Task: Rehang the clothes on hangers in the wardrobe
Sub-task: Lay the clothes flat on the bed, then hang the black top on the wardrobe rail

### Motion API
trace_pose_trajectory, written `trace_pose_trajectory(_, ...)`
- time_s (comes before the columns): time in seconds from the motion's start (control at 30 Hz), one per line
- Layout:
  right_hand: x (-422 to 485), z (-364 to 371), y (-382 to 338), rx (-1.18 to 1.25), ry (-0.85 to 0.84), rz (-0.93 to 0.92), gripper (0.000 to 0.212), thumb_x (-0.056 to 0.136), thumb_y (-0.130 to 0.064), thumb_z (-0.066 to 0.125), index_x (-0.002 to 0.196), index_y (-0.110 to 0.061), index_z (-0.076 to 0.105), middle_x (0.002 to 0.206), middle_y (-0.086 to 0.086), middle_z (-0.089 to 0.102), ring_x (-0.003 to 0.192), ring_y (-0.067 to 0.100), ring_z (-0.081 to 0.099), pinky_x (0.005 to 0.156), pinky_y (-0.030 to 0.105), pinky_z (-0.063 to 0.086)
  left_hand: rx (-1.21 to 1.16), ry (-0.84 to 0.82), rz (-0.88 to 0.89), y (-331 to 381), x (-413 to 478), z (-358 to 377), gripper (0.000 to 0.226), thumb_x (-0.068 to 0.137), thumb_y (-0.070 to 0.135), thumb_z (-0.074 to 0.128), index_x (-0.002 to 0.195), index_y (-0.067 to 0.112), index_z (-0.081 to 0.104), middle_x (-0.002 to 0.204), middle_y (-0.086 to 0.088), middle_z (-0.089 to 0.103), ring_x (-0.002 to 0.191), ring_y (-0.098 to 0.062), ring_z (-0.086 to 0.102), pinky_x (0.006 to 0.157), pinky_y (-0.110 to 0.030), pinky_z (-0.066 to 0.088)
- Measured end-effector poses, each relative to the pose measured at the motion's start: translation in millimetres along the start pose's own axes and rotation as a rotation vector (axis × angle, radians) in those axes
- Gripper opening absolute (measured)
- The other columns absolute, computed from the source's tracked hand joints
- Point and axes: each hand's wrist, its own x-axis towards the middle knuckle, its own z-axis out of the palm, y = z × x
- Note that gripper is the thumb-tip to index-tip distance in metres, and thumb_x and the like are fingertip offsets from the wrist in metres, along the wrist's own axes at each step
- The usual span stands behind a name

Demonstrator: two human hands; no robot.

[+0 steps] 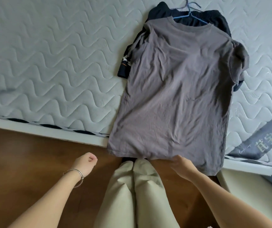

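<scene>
Status: early stage.

1. The grey shirt (178,89) lies flat on the bed (49,63), collar away from us. Its hem hangs over the bed edge above the floor (33,153).
2. No hanger shows inside the shirt's collar. We judge it as not yet hung.
3. Dark clothes (214,22) lie under the shirt's upper part. A blue hanger (189,13) rests on them at the collar end, and the hook of a second shows just beyond it. We cannot tell whether these dark pieces sit properly on the hangers.
4. The wardrobe is not in view, so nothing can be counted as returned to it.

Hands:
- Our left hand (85,163) is loosely curled, holds nothing, and hovers over the floor, apart from the shirt.
- Our right hand (181,165) reaches the shirt's hem with its fingertips. We cannot tell whether it pinches the cloth or only touches it.

Remaining work, as we judge it: fit a hanger into the shirt, check the dark clothes, and carry everything to the wardrobe.
</scene>
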Motion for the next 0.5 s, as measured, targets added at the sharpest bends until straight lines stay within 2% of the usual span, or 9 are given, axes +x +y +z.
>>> trace_pose_trajectory(0.07,-26,-1,-8,-0.035,-0.043,-0.049,0.033,0.093,-0.021,0.046,0.118,-0.004,0.057,0.120,0.013,0.063,0.110,0.029,0.057,0.089,0.030,0.045,-0.126,-0.007,-0.001,-18,-39,4,0.012,0.089,0.020,0.051,0.082,0.024,0.060,0.090,-0.001,0.068,0.088,-0.023,0.066,0.079,-0.031,0.048)
trace_pose_trajectory(0.13,-49,-1,-17,-0.105,-0.070,-0.100,0.034,0.094,-0.024,0.045,0.118,-0.003,0.058,0.120,0.012,0.063,0.112,0.028,0.057,0.092,0.030,0.044,-0.303,0.011,-0.011,-39,-77,14,0.017,0.089,0.015,0.054,0.076,0.026,0.058,0.080,-0.003,0.069,0.077,-0.024,0.065,0.077,-0.032,0.048)
trace_pose_trajectory(0.3,-75,10,-31,-0.462,-0.182,-0.219,0.037,0.098,-0.024,0.037,0.128,-0.009,0.052,0.135,0.008,0.053,0.124,0.024,0.050,0.099,0.027,0.039,-0.711,0.123,-0.285,-111,-141,71,0.031,0.089,-0.003,0.051,0.064,0.015,0.054,0.061,-0.003,0.057,0.059,-0.018,0.051,0.057,-0.021,0.039)
trace_pose_trajectory(0.37,-76,16,-38,-0.526,-0.194,-0.240,0.030,0.097,-0.028,0.038,0.112,-0.016,0.062,0.124,0.003,0.060,0.116,0.018,0.054,0.092,0.022,0.040,-0.847,0.154,-0.422,-140,-158,94,0.030,0.087,-0.008,0.051,0.062,0.009,0.056,0.060,-0.004,0.052,0.056,-0.018,0.053,0.056,-0.021,0.041)
trace_pose_trajectory(0.43,-79,18,-55,-0.606,-0.204,-0.235,0.024,0.096,-0.027,0.040,0.081,-0.028,0.059,0.096,-0.006,0.061,0.100,0.013,0.054,0.073,0.019,0.038,-0.945,0.123,-0.545,-173,-167,122,0.021,0.087,-0.006,0.054,0.069,-0.001,0.063,0.059,-0.007,0.054,0.057,-0.017,0.053,0.056,-0.025,0.040)
trace_pose_trajectory(0.47,-77,19,-67,-0.647,-0.208,-0.236,0.026,0.096,-0.025,0.040,0.078,-0.027,0.058,0.092,-0.008,0.059,0.100,0.013,0.053,0.068,0.019,0.034,-0.950,0.091,-0.563,-188,-170,134,0.020,0.088,-0.001,0.055,0.070,-0.003,0.065,0.057,-0.008,0.055,0.060,-0.018,0.052,0.055,-0.028,0.037)
trace_pose_trajectory(0.5,-75,20,-79,-0.685,-0.203,-0.237,0.026,0.096,-0.024,0.038,0.084,-0.023,0.061,0.094,-0.008,0.058,0.106,0.014,0.054,0.068,0.020,0.031,-0.981,0.083,-0.598,-202,-170,142,0.023,0.089,0.007,0.056,0.072,-0.004,0.067,0.056,-0.010,0.056,0.062,-0.018,0.051,0.052,-0.027,0.034)
